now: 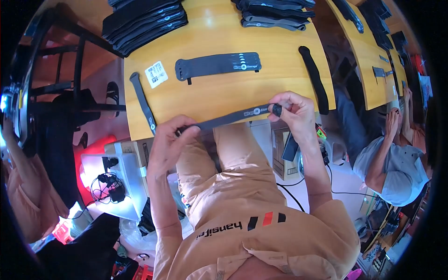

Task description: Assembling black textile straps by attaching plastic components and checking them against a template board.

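Observation:
A dark strap [228, 119] with white print stretches between my two hands, just off the near edge of the wooden table [210, 100]. At its left end, my left hand [171, 140] is closed around it. My right hand [296, 112] pinches the other end, where a small black folded piece shows between thumb and fingers. Beyond the strap lies a flat, neat stack of similar dark straps [217, 65]. One single strap [142, 102] rests by the table's left edge, and a longer black strap [314, 79] lies along the right edge.
Piles of black straps [144, 25] and more straps [275, 16] stand at the far side. A white printed label [156, 74] lies on the table. To the right, a person in a grey shirt [392, 168] works at another table [364, 60]. A clear bin with cables [114, 182] stands at lower left.

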### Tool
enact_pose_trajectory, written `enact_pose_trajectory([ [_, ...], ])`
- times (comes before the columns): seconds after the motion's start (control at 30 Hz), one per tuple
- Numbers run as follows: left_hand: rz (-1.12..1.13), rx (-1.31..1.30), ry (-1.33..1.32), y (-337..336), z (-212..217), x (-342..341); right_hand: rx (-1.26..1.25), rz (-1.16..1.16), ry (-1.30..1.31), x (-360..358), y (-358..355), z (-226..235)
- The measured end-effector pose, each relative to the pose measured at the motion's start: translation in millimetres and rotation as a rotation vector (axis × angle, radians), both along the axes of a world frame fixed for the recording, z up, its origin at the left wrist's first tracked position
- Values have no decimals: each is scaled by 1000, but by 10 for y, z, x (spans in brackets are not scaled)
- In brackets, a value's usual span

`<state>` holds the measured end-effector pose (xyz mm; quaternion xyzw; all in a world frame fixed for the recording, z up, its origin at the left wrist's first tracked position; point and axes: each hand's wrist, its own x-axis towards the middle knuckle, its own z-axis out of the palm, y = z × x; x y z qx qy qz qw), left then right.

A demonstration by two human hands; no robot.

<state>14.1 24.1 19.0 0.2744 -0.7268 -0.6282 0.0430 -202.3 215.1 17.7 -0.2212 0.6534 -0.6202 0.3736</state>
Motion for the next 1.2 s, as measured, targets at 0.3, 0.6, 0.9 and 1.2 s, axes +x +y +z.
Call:
enact_pose_trajectory([
  [0.3,302,-145,60,-335,-172,-417,-5,-78,2,-316,-309,-268],
  [0.6,506,-286,27,-464,-402,-629,23,-114,95,-480,-582,-515],
  [0.9,535,-432,-51,-401,-388,-765,58,-146,375,-509,-651,-605],
  [1.2,587,-446,-44,-381,-434,-801,45,-280,293,-429,-665,-640],
])
